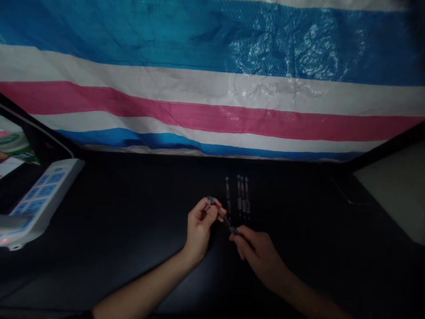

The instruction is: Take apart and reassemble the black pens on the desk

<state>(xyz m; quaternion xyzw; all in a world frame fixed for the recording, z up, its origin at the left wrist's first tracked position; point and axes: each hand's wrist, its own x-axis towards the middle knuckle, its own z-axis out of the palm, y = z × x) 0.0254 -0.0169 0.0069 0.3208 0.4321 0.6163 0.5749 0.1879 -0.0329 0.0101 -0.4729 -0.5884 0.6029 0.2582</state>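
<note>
While a crinkled plastic sheet striped blue, white and pink (212,79) spans the top of the frame, a white power strip with blue socket panels (53,201) lies at the far left on the black desk (133,212). Just below the centre, the left hand (200,226) has its fingers pinching the clear-tipped upper end of a slim dark pen (226,220), slanting down rightward. Beyond it lies 1 similar loose pen (228,195), then 3 more pens (243,204) close side by side. Rightmost, the right hand (257,246) pinches the held pen's dark lower end between its fingers.
</note>
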